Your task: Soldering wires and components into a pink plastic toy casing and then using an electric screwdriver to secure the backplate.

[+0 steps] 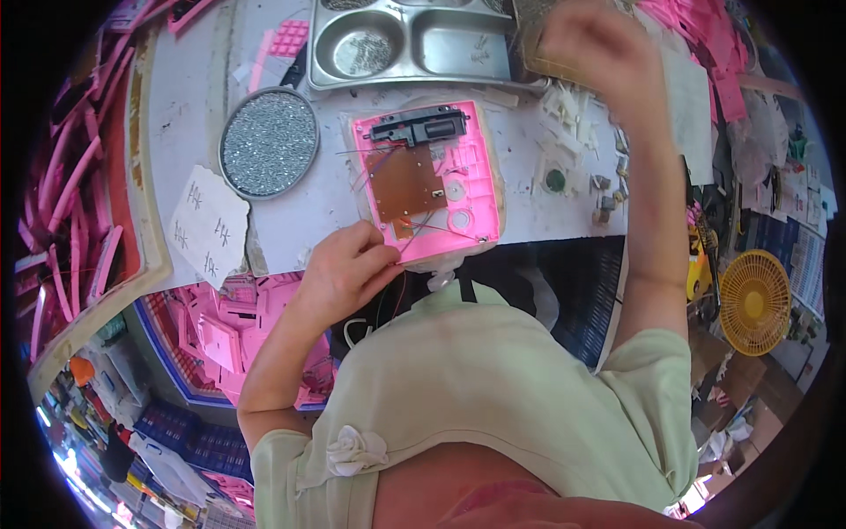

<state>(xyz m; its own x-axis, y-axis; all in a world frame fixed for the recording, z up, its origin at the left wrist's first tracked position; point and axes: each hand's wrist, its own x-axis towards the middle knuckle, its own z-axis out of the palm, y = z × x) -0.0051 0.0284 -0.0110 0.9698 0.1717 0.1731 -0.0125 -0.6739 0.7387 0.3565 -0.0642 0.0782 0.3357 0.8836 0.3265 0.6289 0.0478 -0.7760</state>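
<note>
A square pink plastic housing [480,189] lies on the worktable before me. Fixed in it are a brown circuit board [401,185] and a black module [427,128] along its far edge. Thin wires [405,284] run from the board to its near left corner and hang below it. My left hand [348,269] is closed there, thumb and fingers pinched around the wires against the housing's edge. Up at the far right, my right hand [599,48] is smeared by motion over a brownish tray [533,57]; its fingers cannot be made out.
A metal compartment tray [423,81] with small parts stands at the back. Left of the housing are a round dish of small metal pieces [269,141] and a marked paper [207,225]. White plastic parts [568,119] lie right. Pink parts fill a crate [220,344] below left.
</note>
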